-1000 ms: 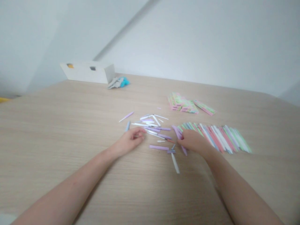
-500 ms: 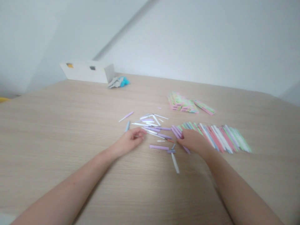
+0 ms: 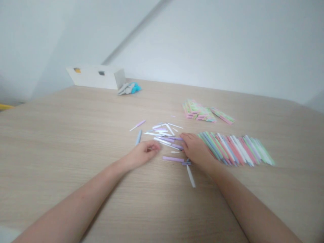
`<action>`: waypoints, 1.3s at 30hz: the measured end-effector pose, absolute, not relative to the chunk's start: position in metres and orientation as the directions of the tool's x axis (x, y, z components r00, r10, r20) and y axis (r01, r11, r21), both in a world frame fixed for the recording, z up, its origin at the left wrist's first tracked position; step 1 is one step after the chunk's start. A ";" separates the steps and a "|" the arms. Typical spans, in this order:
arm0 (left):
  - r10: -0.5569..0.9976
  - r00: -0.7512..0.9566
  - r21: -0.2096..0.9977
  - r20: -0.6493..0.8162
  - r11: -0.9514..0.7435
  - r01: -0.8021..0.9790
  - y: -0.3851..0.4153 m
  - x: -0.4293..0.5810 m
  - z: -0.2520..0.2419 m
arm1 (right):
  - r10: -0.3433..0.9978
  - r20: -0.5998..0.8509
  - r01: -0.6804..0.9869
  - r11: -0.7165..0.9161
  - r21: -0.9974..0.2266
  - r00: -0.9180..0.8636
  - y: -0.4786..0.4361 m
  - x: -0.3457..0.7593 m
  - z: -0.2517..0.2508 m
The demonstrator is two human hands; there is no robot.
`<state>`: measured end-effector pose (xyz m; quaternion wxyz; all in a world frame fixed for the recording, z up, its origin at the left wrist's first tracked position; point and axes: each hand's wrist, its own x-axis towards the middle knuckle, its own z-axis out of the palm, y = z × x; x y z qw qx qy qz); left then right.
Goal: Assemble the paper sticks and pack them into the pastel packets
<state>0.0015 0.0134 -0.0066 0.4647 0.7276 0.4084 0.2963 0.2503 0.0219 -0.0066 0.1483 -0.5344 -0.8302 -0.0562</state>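
A loose scatter of thin pastel sticks [image 3: 164, 135], purple, white and blue, lies mid-table. My left hand [image 3: 143, 153] rests at its near left edge, fingers curled in; anything inside them is hidden. My right hand [image 3: 196, 150] lies over the scatter's right side, its fingers stretched flat toward some purple sticks [image 3: 177, 138]. Just right of that hand, several sticks sit side by side in a neat row [image 3: 235, 148] of green, pink, white and blue. A single purple stick [image 3: 172, 158] and a white one [image 3: 190, 175] lie nearer to me.
A stack of pink and green packets [image 3: 199, 113] lies behind the row. At the back left stands a white box [image 3: 97, 77] with a grey and blue cloth [image 3: 129, 88] beside it. The wooden table [image 3: 63, 135] meets a pale wall.
My right hand has moved left, from the left end of the neat row onto the loose scatter. The purple sticks it held at the row are no longer in it. My left hand stayed put.
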 end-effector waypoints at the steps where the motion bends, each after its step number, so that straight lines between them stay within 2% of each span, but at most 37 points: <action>1: 0.867 0.495 0.917 0.054 -0.239 0.318 0.014 0.001 -0.007 | 0.870 0.300 0.901 0.428 -0.070 -0.390 0.024 0.250 -0.010; 6: 0.860 0.507 0.912 0.054 -0.249 0.326 0.013 0.002 -0.005 | 0.879 0.255 0.892 0.439 -0.107 -0.402 0.028 0.253 -0.013; 16: 0.854 0.518 0.913 0.046 -0.247 0.325 0.014 0.002 -0.007 | 0.894 0.253 0.896 0.414 -0.159 -0.368 0.021 0.250 -0.004; 19: 0.856 0.515 0.916 0.054 -0.247 0.315 0.013 0.002 -0.006 | 0.901 0.302 0.877 0.396 -0.272 -0.312 0.020 0.252 -0.005; 22: 0.878 0.476 0.918 0.049 -0.228 0.325 0.012 0.003 -0.003 | 0.916 0.340 0.818 0.358 -0.451 -0.213 0.019 0.252 -0.002; 26: 0.895 0.445 0.938 0.028 -0.178 0.298 0.009 0.004 0.000 | 0.969 0.198 0.622 0.246 -0.743 -0.146 0.015 0.247 0.002; 28: 0.891 0.455 0.951 0.011 -0.150 0.270 0.007 0.005 0.001 | 0.976 0.136 0.513 0.205 -0.833 -0.169 0.013 0.243 0.004; 33: 0.880 0.475 0.949 0.015 -0.162 0.270 0.006 0.006 0.002 | 0.964 0.127 0.344 0.204 -0.917 -0.235 0.008 0.234 0.007; 39: 0.846 0.532 0.918 0.030 -0.234 0.320 0.008 0.005 0.003 | 0.952 0.087 0.308 0.181 -0.934 -0.294 0.002 0.231 0.012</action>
